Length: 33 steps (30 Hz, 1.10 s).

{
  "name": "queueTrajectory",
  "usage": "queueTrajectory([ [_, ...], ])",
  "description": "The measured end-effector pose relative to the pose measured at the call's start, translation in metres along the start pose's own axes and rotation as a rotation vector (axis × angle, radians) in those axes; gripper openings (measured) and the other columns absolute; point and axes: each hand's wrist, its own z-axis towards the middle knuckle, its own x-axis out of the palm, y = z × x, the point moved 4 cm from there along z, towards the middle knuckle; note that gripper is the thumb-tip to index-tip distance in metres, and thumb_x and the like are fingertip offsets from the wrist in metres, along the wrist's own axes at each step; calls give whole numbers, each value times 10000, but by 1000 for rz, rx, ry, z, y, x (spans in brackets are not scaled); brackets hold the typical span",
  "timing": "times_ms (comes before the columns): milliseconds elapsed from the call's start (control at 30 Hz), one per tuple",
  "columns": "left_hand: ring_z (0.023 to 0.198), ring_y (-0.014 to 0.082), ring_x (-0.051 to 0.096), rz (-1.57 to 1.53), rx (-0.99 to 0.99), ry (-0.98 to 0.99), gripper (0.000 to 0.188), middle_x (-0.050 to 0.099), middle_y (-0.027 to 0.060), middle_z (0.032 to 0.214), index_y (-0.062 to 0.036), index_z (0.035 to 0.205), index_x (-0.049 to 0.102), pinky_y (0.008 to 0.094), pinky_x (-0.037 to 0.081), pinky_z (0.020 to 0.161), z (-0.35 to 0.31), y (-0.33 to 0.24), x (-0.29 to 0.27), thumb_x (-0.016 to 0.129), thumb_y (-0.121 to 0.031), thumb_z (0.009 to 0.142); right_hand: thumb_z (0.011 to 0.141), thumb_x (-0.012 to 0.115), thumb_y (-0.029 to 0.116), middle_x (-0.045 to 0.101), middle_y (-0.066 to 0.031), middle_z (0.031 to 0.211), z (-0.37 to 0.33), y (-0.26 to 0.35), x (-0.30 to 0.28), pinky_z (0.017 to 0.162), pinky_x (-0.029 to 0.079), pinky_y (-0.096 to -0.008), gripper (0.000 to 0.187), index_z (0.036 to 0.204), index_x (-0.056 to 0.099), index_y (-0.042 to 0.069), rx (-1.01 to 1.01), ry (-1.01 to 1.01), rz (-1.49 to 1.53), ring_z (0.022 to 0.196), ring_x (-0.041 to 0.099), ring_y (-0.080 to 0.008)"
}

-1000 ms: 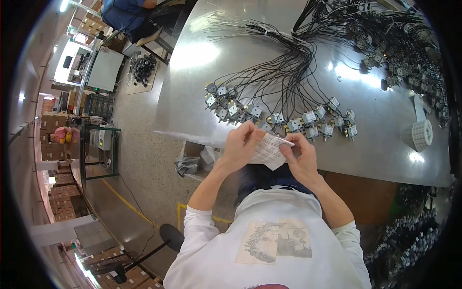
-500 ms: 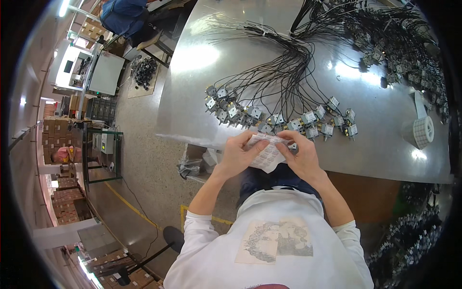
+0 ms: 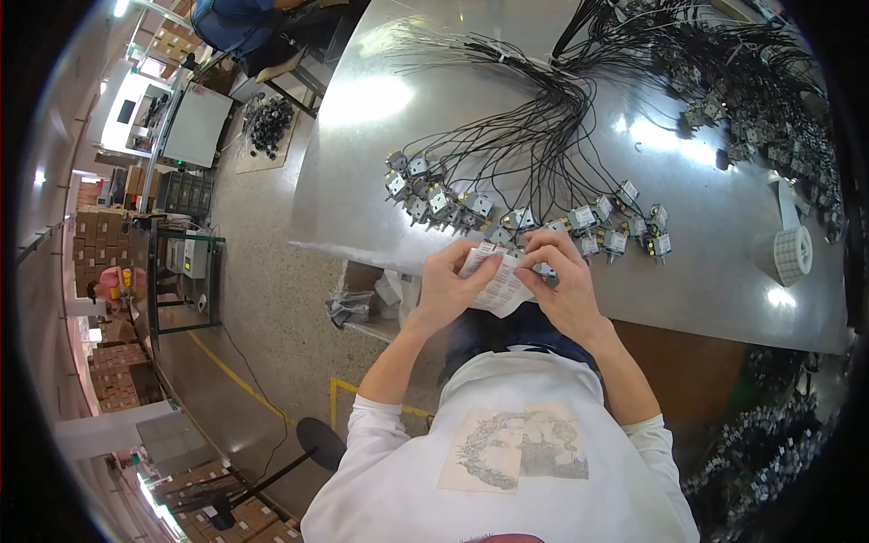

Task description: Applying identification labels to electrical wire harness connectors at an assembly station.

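Observation:
My left hand [image 3: 445, 288] grips a white sheet of small printed labels [image 3: 498, 294] at the table's near edge, its thumb lying across the top. At the sheet's right side is my right hand [image 3: 570, 290], thumb and forefinger pinched together. What lies between those fingertips is too small to make out. Just beyond the hands, small metal box-shaped components [image 3: 441, 201] lie in a curved row, several with white labels on them. Black cables [image 3: 543, 118] run from them to a tied bundle farther back.
A roll of white labels [image 3: 791, 253] stands on the metal table [image 3: 688, 303] at the right. More cabled components [image 3: 760, 118] are heaped at the far right. Left of my legs is a box with plastic bags [image 3: 355, 303]. Another person [image 3: 237, 32] sits at the far left.
My right thumb and forefinger have drawn together and shifted at the sheet's right side. My left hand keeps hold of the sheet, and the view has shifted slightly.

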Motion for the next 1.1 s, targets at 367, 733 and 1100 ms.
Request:
queueTrajectory([
  [367,914,100,663,113,41,139,246,767,67,1013,-4,1227,709,292,542,803,-1,0,7,668,-192,1074,951,804,47,723,-65,1057,1,-28,17,1011,535,-349,666,1510,443,84,434,17,447,1104,681,-188],
  [733,803,119,587,44,113,79,335,679,78,872,6,1257,660,303,514,739,-1,4,8,529,-285,1157,883,875,44,739,-79,1022,0,-25,19,1067,503,-379,840,1548,361,54,212,-169,373,1147,673,-209],
  [1100,653,142,507,111,153,90,294,606,94,712,17,1068,627,340,465,608,-8,8,12,581,-266,1136,887,840,-8,559,-174,1390,0,-28,26,906,616,-337,1046,1678,178,167,414,-118,655,1022,737,-198],
])
